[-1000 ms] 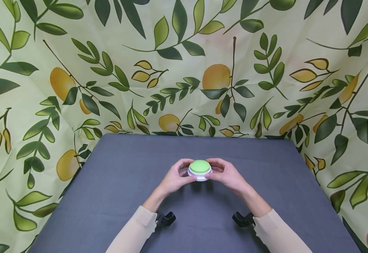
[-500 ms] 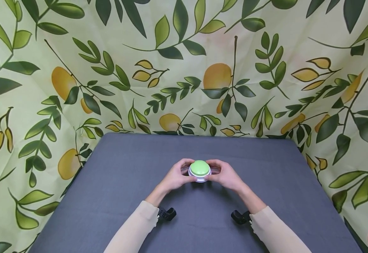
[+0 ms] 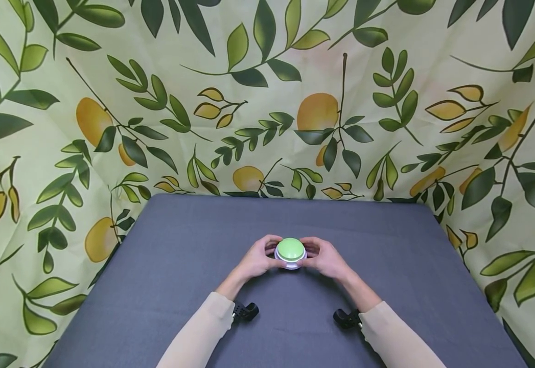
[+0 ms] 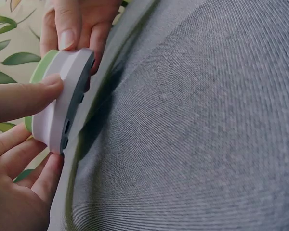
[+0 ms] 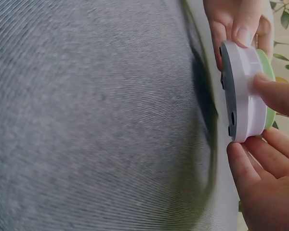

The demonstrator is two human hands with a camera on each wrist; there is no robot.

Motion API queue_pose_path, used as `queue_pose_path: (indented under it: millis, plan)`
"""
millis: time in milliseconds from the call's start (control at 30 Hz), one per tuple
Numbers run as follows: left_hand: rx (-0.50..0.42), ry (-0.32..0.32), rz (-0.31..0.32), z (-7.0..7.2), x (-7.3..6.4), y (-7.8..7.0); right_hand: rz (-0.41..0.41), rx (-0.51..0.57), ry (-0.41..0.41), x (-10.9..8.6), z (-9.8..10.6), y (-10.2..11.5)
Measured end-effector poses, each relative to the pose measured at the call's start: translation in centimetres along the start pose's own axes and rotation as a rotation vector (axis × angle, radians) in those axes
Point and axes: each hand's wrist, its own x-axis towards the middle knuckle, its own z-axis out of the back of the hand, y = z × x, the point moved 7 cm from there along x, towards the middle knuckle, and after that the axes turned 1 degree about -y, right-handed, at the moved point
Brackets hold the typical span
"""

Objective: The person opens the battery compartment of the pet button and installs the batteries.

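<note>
A round push button with a green domed top and a white base (image 3: 291,251) is held between both hands over the middle of the table. My left hand (image 3: 259,258) grips its left side, thumb on the near side of the white rim and fingers around the far side. From the right, my right hand (image 3: 325,258) grips it in the same way. The left wrist view shows the button's white side (image 4: 62,96) and part of its dark underside with small feet. In the right wrist view the button's base (image 5: 243,91) appears raised off the cloth, with a shadow beneath.
A grey-blue cloth covers the table (image 3: 193,225). Behind and at both sides hangs a cream curtain (image 3: 267,102) printed with leaves and orange fruit. Black wrist straps (image 3: 247,311) stick out inward from both sleeves.
Both hands have moved slightly nearer and lower with the button between them. More of the green top faces the head camera now. Both grips look the same.
</note>
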Motion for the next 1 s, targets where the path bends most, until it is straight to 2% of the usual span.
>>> queue_pose_path:
  millis: [133, 300, 567, 767, 900, 1000]
  plan:
    - [0.045, 0.011, 0.006, -0.1, -0.1, 0.2, -0.022, -0.027, 0.004, 0.0, -0.4, -0.6]
    - [0.032, 0.012, 0.031, 0.0, -0.3, 0.7, -0.02, -0.059, -0.002, -0.1, -0.7, -0.4]
    - [0.024, 0.009, 0.031, 0.0, -0.3, 1.0, -0.016, -0.076, -0.03, -0.1, -0.7, -0.4]
    - [0.021, 0.018, 0.006, 0.1, -0.6, 0.7, 0.01, -0.077, -0.049, -0.6, -0.1, -0.4]
    - [0.031, 0.012, -0.02, 0.6, -0.9, 0.2, -0.01, -0.131, -0.077, -1.0, 0.7, 0.0]
    - [0.084, -0.006, -0.046, 1.1, -1.2, -0.4, -0.015, -0.186, -0.107, -1.3, 1.4, 0.4]
